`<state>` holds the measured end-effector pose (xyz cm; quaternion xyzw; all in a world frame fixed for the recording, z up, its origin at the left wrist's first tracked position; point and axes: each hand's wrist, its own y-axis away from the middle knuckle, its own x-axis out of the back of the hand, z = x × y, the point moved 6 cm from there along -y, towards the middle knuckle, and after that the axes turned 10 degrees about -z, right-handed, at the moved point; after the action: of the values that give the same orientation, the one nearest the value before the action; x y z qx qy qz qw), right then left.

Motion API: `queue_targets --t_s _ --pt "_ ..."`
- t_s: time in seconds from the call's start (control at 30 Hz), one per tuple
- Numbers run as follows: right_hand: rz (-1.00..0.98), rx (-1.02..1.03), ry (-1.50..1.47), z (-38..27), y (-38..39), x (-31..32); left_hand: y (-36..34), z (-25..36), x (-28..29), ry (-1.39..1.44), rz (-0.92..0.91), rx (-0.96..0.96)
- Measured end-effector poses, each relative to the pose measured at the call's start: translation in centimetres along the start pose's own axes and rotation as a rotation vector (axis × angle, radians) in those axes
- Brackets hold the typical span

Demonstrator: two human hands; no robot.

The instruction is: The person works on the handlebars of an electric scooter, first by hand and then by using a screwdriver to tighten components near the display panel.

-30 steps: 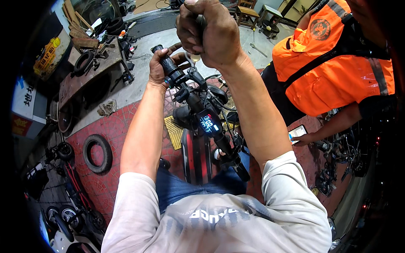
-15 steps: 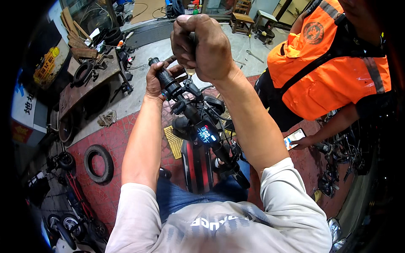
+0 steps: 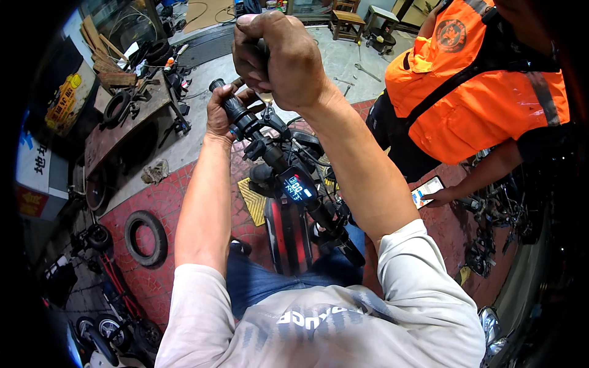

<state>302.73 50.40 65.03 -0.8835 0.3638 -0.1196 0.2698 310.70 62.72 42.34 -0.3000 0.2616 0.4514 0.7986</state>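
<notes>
My left hand (image 3: 221, 113) is wrapped round the black ribbed grip (image 3: 234, 110) at the far end of an electric scooter's handlebar (image 3: 277, 159). Just to the right and above it, my right hand (image 3: 283, 58) makes a fist round a screwdriver-like tool (image 3: 266, 97). Only a pale yellowish piece of that tool shows under the fist; its tip is hidden. Below lies the brake lever (image 3: 275, 122). Nearer to me a lit display (image 3: 299, 186) sits mid-bar, above the red and black deck (image 3: 288, 236) between my legs.
A person in an orange vest (image 3: 466, 92) stands at the right, holding a phone (image 3: 427, 191). One loose tyre (image 3: 146, 238) lies on the red paving. At the left stands a cluttered workbench (image 3: 126, 126). Wrenches (image 3: 368, 72) lie on the far concrete, near a wooden chair (image 3: 347, 24).
Both hands and the far end of the handlebar have shifted slightly left in view. My right fist is also a little higher. Each hand keeps its hold.
</notes>
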Motion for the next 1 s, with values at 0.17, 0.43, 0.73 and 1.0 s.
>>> queue_targets --t_s 0.17,0.43,0.73,1.0 --pt "-0.050 0.068 0.038 0.0 0.0 0.2 0.3 0.1 -0.6 -0.008 -0.001 0.042" --pt "0.018 0.195 0.041 1.7 -0.4 1.4 -0.1 0.9 -2.6 0.009 0.035 -0.033" --pt "0.023 0.627 0.716 -0.2 0.1 0.6 0.3 0.6 -2.3 0.029 0.024 0.003" --pt "0.010 0.495 0.498 0.5 0.0 0.9 -0.3 0.3 0.6 -0.071 0.041 -0.035"
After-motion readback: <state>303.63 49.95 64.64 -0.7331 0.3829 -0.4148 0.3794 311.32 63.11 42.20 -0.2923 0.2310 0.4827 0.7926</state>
